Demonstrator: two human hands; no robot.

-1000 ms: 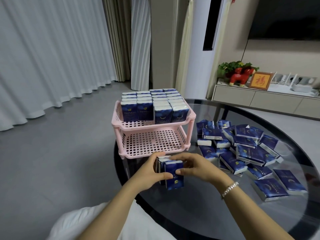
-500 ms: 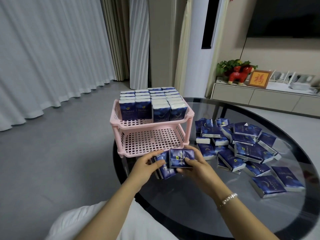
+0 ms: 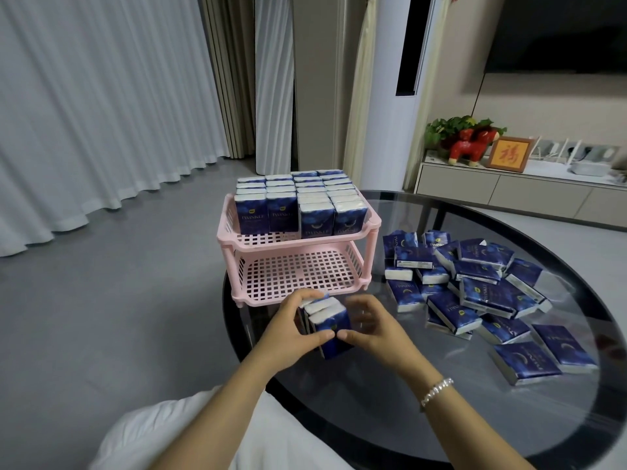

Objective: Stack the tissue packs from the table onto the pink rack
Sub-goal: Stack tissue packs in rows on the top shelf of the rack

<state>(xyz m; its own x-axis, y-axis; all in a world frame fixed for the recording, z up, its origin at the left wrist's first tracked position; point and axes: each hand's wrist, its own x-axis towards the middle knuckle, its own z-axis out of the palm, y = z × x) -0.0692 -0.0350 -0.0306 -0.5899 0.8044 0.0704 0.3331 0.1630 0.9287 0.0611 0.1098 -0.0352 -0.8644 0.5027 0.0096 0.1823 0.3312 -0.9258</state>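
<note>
We hold a small upright bundle of tissue packs (image 3: 327, 329) between both hands, left hand (image 3: 292, 329) and right hand (image 3: 368, 329) each with a curled grip round it. It stands on the glass surface (image 3: 407, 418) just before the pink rack (image 3: 298, 266), whose upper shelf is full.

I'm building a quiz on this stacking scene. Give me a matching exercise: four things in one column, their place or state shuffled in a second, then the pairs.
Things:
1. Upper tier
2. Lower tier
3. Upright bundle of packs
4. Loose tissue packs

Places or states:
A. Scattered on the glass table, right of the pink rack
B. Bare, no packs on it
C. Held between both hands
D. Filled with standing rows of packs

Pairs: 1-D, 2-B, 3-C, 4-A
</note>
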